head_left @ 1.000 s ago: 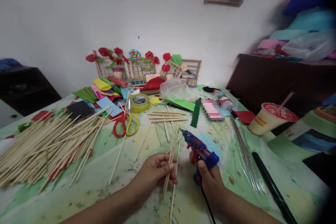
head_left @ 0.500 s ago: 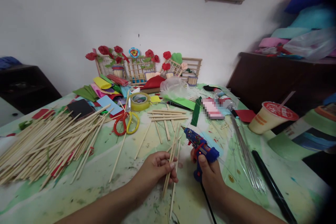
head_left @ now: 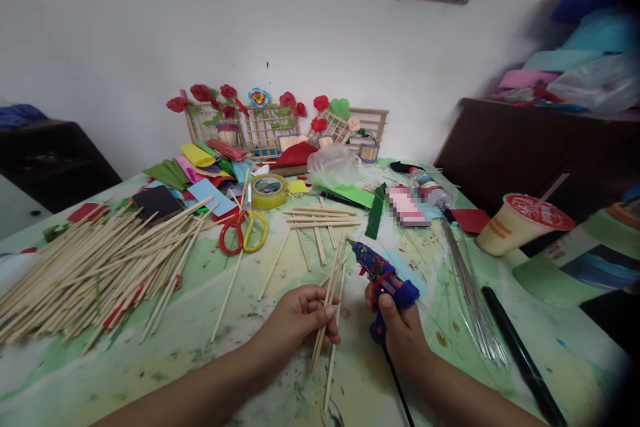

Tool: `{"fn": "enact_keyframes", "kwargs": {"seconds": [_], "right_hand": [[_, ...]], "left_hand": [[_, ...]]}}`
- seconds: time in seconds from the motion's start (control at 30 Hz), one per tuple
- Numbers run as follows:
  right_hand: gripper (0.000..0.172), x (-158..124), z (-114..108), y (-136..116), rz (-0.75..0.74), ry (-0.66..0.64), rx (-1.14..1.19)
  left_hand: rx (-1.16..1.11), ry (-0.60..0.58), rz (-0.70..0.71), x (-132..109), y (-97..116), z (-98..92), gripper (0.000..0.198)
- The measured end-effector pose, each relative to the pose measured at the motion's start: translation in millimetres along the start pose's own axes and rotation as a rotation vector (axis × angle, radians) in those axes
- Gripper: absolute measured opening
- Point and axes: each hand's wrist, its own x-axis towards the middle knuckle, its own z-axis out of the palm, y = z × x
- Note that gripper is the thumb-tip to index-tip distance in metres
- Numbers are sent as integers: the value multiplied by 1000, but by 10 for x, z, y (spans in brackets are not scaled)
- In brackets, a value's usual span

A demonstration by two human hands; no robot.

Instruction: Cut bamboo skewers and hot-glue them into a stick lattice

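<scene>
Two thin wooden sticks (head_left: 327, 310) are pinched side by side between the thumb and fingers of my left hand (head_left: 309, 317), tilted up and away from me. My right hand (head_left: 397, 327) is wrapped around the handle of a blue hot glue gun (head_left: 383, 277) with a small red light on its body. The gun's nozzle points up and left, close to the far ends of the held sticks; I cannot tell whether it touches them. Another loose stick (head_left: 331, 363) lies on the table just right of my left hand. Beyond them, several sticks (head_left: 323, 219) lie crossed.
A large pile of sticks (head_left: 100, 273) spreads at left. Red-and-yellow-handled scissors (head_left: 243, 232) and a tape roll (head_left: 269, 192) lie mid-table. Stick lattices with paper flowers (head_left: 273, 125) lean on the wall. Metal wires (head_left: 470, 297), a black rod (head_left: 520, 350) and a drink cup (head_left: 515, 227) are at right.
The view has shifted slightly, so the surroundings sit a little further right. Both hands keep their hold on the sticks and the glue gun, with hardly any movement.
</scene>
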Motion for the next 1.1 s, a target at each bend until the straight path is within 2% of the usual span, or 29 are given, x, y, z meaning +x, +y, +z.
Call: {"fn": "enact_keyframes", "kwargs": {"seconds": [0.63, 0.83, 1.1], "right_hand": [[47, 14, -6, 6, -9, 2, -47], [46, 2, -11, 19, -7, -4, -45], [45, -8, -7, 32, 52, -15, -4]], "left_hand": [[18, -32, 11, 28, -6, -6, 33], [2, -4, -6, 22, -12, -2, 36], [28, -30, 11, 31, -18, -7, 34]]}}
